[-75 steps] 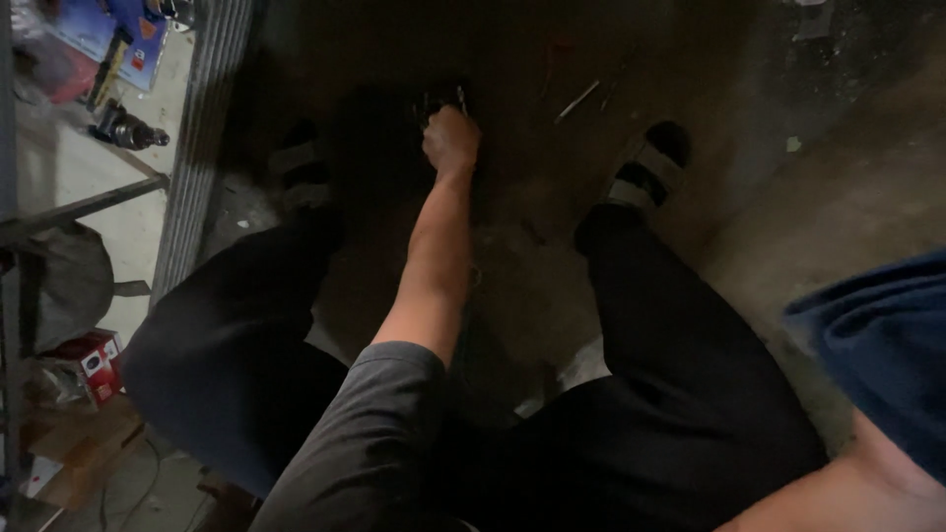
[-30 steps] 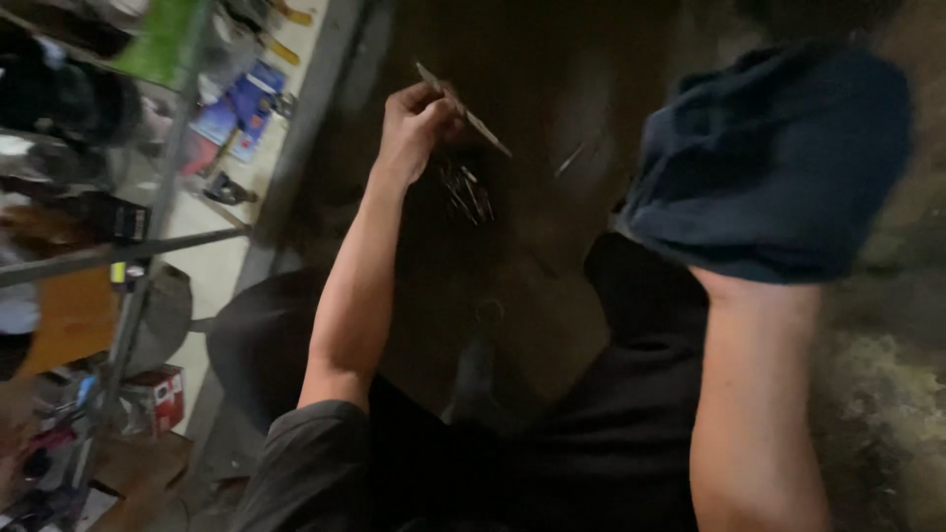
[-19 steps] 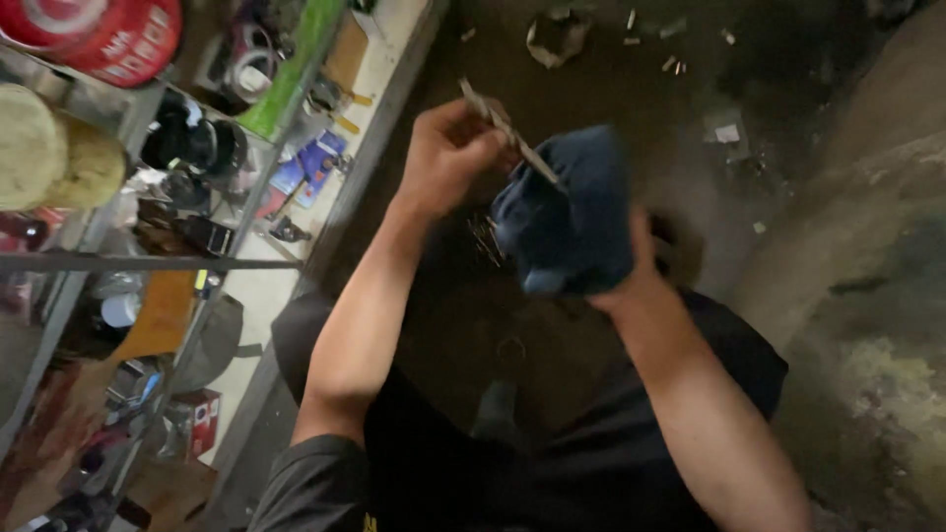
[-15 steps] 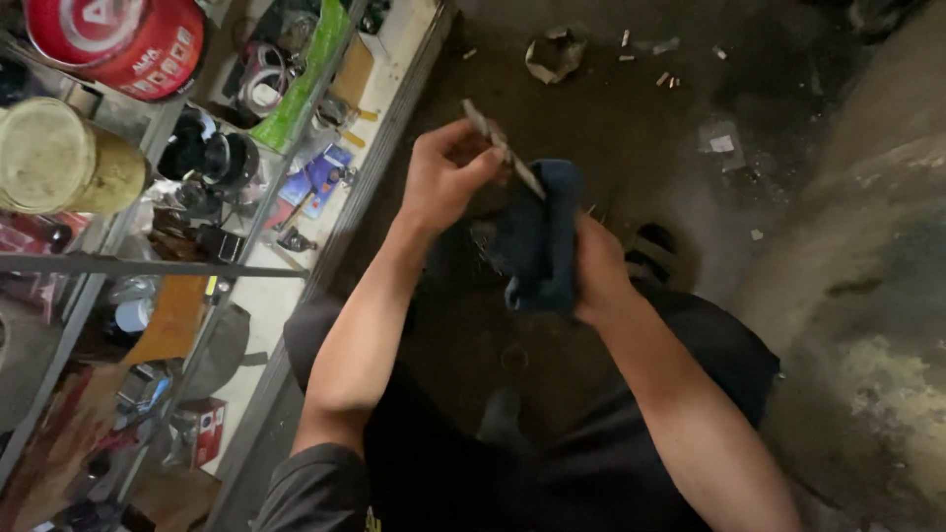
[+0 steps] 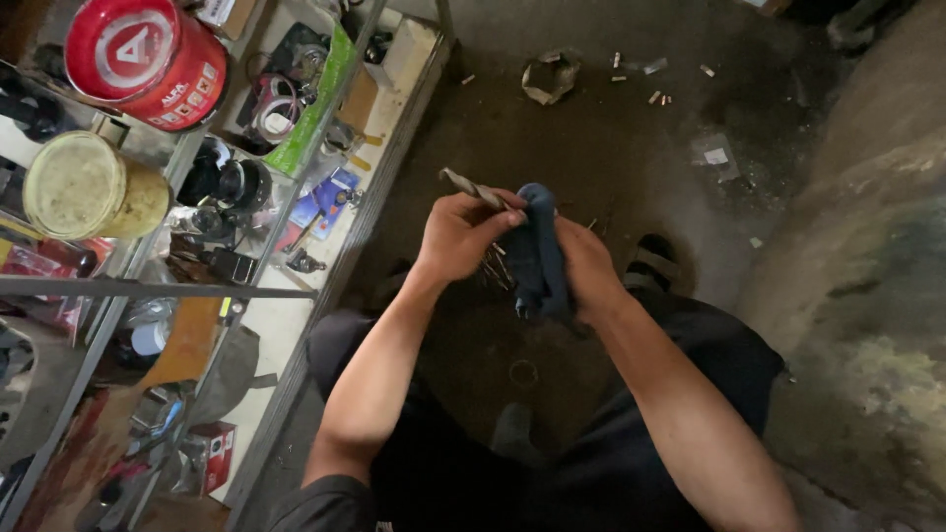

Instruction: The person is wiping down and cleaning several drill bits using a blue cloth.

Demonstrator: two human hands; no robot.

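My left hand [image 5: 458, 234] grips a long twist drill bit [image 5: 468, 187] that points up and to the left. My right hand [image 5: 586, 266] holds a dark blue rag [image 5: 537, 251] wrapped around the bit's lower end, so that end is hidden. The two hands meet in front of me, above my knees. More metal bits [image 5: 496, 268] lie on the dark floor just below my hands, partly hidden by them.
A metal shelf rack [image 5: 148, 291] stands at my left with a red tin [image 5: 143, 59], a yellowish can [image 5: 94, 189], tools and clutter. Dark concrete floor lies ahead with a crumpled scrap [image 5: 550, 77] and small litter. A rough concrete edge [image 5: 867, 227] runs along the right.
My left hand picked the drill bit up off the floor and raised it. My right hand brought the blue rag in and closed it around the bit. The view tilted up towards the shelves.
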